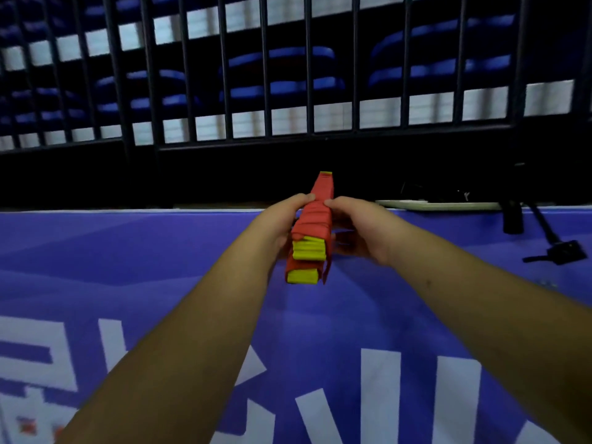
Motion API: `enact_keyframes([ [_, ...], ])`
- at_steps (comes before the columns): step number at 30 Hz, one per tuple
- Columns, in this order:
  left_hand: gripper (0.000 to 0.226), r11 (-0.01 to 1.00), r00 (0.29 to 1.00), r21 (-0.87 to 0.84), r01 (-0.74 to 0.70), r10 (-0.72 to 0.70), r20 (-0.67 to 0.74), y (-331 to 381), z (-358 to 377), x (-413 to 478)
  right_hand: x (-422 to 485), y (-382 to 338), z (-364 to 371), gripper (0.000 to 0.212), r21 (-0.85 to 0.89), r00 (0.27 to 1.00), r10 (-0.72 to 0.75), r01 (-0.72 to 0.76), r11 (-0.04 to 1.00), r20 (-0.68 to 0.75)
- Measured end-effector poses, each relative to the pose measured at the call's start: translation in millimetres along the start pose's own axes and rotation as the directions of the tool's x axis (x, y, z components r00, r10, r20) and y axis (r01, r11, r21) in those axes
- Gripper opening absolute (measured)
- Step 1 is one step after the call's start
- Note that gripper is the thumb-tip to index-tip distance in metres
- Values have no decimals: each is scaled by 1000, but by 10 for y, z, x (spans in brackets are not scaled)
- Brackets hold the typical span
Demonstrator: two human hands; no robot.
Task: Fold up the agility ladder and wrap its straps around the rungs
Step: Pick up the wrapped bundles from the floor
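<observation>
1. Head view showed the folded agility ladder (312,225) held up in front of you, above the blue cloth (128,251) and not resting on it.
2. Its long axis ran away from you: the near end pointed back toward your chest and hung lower, and the far end rose toward the dark railing (307,75).
3. At the near end you could see the stacked yellow rungs (308,249) end-on, in two groups, one above the other.
4. Red straps (315,219) were wound across the top and sides of the bundle along most of its length, and a bit of yellow showed at the far tip.
5. Your left hand (282,222) gripped the ladder from the left side, fingers curled under and round it, with the thumb lying on top against the red wrapping.
6. Your right hand (358,229) held the ladder from the right side, its thumb tip pressed on top of the straps just across from the left thumb; the fingers curled beneath the bundle, though their tips were hidden.
7. Both forearms reached forward and came together at the bundle, so the ladder sat between your two palms.
8. White lettering ran across the near part of the cloth.
9. A flat white board (448,205) lay at the far edge on the right, with a black clamp (560,251) beside it.
10. Behind the railing stood rows of blue seats (282,84), blurred.
</observation>
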State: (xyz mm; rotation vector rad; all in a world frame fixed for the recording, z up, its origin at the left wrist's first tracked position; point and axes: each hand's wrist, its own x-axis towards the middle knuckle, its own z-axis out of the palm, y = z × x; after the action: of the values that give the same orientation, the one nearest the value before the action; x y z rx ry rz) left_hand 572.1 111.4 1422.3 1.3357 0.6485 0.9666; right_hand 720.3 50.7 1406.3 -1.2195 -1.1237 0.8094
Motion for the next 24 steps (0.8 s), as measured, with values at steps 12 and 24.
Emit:
enact_keyframes([
  [12, 37, 995, 988, 56, -85, 77, 135, 170, -313, 411, -409, -404, 197, 43, -150, 964, -264, 256, 955, -37],
  [24, 80, 696, 785, 393, -602, 423, 452, 166, -846, -303, -447, -326, 207, 63, -451, 907, -421, 374, 810, -4],
])
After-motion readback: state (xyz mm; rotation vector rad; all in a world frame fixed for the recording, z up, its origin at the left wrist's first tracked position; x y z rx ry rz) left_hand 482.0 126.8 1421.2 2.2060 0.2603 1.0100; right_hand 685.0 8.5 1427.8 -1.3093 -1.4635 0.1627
